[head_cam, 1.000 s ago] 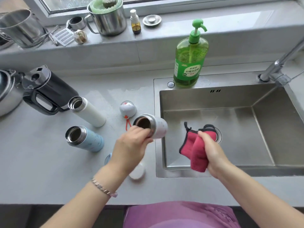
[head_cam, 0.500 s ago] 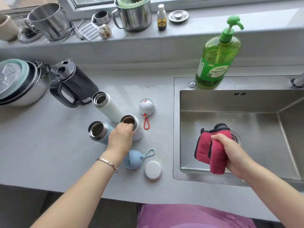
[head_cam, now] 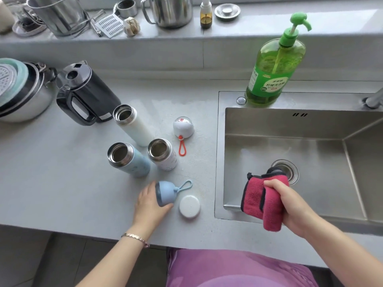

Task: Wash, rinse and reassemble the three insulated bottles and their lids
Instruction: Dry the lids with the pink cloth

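On the counter (head_cam: 51, 183) left of the sink (head_cam: 290, 129), upright and lidless: white bottle (head_cam: 134, 127), blue bottle (head_cam: 132, 162), speckled bottle (head_cam: 165, 156). Over the sink's front edge, right hand (head_cam: 290, 206) clenched round red cloth (head_cam: 257, 199). Near the counter's front edge, left hand (head_cam: 149, 204) curled round blue lid (head_cam: 165, 192), loop pointing right; blue bottle just behind, mouth up.

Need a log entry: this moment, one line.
left hand grips blue lid; right hand holds red cloth over sink; blue bottle, white bottle, speckled bottle uncapped
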`<state>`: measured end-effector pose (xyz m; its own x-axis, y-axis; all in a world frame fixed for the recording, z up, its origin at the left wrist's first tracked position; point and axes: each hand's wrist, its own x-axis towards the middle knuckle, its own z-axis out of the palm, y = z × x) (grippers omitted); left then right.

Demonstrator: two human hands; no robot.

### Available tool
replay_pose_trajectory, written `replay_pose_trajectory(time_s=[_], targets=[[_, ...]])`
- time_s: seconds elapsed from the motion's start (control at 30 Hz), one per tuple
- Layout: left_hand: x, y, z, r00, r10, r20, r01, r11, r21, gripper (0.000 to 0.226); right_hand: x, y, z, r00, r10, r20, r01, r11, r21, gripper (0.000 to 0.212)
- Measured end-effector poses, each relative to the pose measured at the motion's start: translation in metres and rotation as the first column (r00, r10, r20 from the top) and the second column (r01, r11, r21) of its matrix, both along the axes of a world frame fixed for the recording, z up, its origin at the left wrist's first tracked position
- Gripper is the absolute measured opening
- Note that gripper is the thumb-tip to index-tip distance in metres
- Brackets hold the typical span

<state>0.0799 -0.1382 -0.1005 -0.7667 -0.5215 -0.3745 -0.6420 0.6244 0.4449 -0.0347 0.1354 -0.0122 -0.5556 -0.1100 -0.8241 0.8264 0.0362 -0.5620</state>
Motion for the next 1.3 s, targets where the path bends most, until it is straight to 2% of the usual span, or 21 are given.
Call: replay_pose_trajectory(time_s=[0.07,0.17,0.23,0.3,0.37,0.43,0.47,0.5,0.53,0.57,0.6,0.67,0.73,0.83,0.9,0.93,1.0,1.07,1.1,1.23,1.3], targets=[[-0.004,0.005,0.003,0.993,0.102,-0.054,-0.098,0.993,0.06,0.071,0.002,0.002,0.003,1.0,-0.002,0.002,0.002,1.0,-0.017,0.012],[-0.011,0.018,0.018,0.962,0.206,-0.178,-0.184,0.974,0.132,0.069,0.002,0.009,0.01,0.998,-0.052,-0.04,0.048,0.995,-0.091,0.019],[-0.021,0.036,0.041,0.947,0.161,-0.278,-0.115,0.978,0.174,0.068,0.002,0.009,0.017,0.985,-0.079,-0.154,0.056,0.987,-0.152,0.02],[-0.034,0.06,0.064,0.941,0.085,-0.329,-0.001,0.969,0.248,0.072,0.006,0.005,0.026,0.941,0.003,-0.34,-0.067,0.982,-0.177,0.02],[-0.048,0.086,0.085,0.948,0.03,-0.318,0.089,0.931,0.355,0.087,0.013,-0.002,0.03,0.826,0.182,-0.534,-0.287,0.95,-0.12,0.045],[-0.06,0.107,0.1,0.944,-0.009,-0.331,0.169,0.872,0.459,0.091,0.02,-0.01,0.027,0.598,0.416,-0.685,-0.499,0.862,0.087,0.074],[-0.065,0.115,0.106,0.926,-0.047,-0.375,0.231,0.855,0.464,0.086,0.022,-0.013,0.023,0.446,0.529,-0.722,-0.538,0.803,0.256,0.071],[-0.068,0.121,0.109,0.903,-0.083,-0.421,0.286,0.848,0.446,0.084,0.022,-0.015,0.019,0.336,0.591,-0.734,-0.509,0.769,0.386,0.064],[-0.07,0.125,0.111,0.887,-0.097,-0.452,0.313,0.845,0.434,0.084,0.021,-0.016,0.018,0.32,0.591,-0.74,-0.453,0.782,0.429,0.057],[-0.072,0.128,0.113,0.879,-0.094,-0.467,0.322,0.84,0.437,0.084,0.018,-0.018,0.02,0.373,0.54,-0.755,-0.394,0.828,0.398,0.052],[-0.073,0.13,0.113,0.874,-0.097,-0.476,0.33,0.837,0.436,0.085,0.015,-0.018,0.023,0.463,0.45,-0.764,-0.334,0.887,0.32,0.048],[-0.075,0.136,0.115,0.861,-0.122,-0.494,0.355,0.839,0.412,0.091,0.008,-0.016,0.023,0.659,0.213,-0.721,-0.219,0.972,0.087,0.042],[-0.074,0.141,0.117,0.871,-0.116,-0.478,0.35,0.829,0.436,0.098,0.004,-0.014,0.021,0.803,0.028,-0.595,-0.131,0.983,-0.13,0.029],[-0.066,0.147,0.116,0.868,-0.124,-0.482,0.387,0.778,0.495,0.093,-0.002,-0.011,0.02,0.947,-0.111,-0.302,0.027,0.963,-0.269,0.012],[-0.061,0.152,0.114,0.859,-0.145,-0.492,0.411,0.768,0.491,0.092,-0.007,-0.007,0.023,0.985,-0.14,-0.105,0.101,0.944,-0.314,0.013],[-0.061,0.153,0.112,0.862,-0.127,-0.491,0.4,0.767,0.502,0.091,-0.008,-0.007,0.024,0.988,-0.124,-0.095,0.089,0.947,-0.31,0.013],[-0.066,0.153,0.11,0.877,-0.043,-0.478,0.339,0.761,0.553,0.09,-0.005,-0.008,0.024,0.961,-0.082,-0.265,0.017,0.971,-0.239,0.014],[-0.072,0.151,0.11,0.881,0.004,-0.473,0.305,0.759,0.576,0.085,0.001,-0.009,0.027,0.886,-0.024,-0.463,-0.04,0.991,-0.127,0.029],[-0.074,0.15,0.11,0.878,-0.011,-0.479,0.318,0.76,0.567,0.085,0.001,-0.008,0.028,0.871,-0.019,-0.49,-0.048,0.991,-0.124,0.034],[-0.068,0.151,0.108,0.831,-0.093,-0.548,0.424,0.744,0.516,0.085,-0.01,-0.005,0.033,0.962,-0.075,-0.263,0.008,0.969,-0.246,0.015],[-0.066,0.149,0.104,0.819,-0.082,-0.568,0.432,0.74,0.515,0.083,-0.011,-0.005,0.03,0.964,-0.077,-0.253,0.019,0.974,-0.225,0.019]])
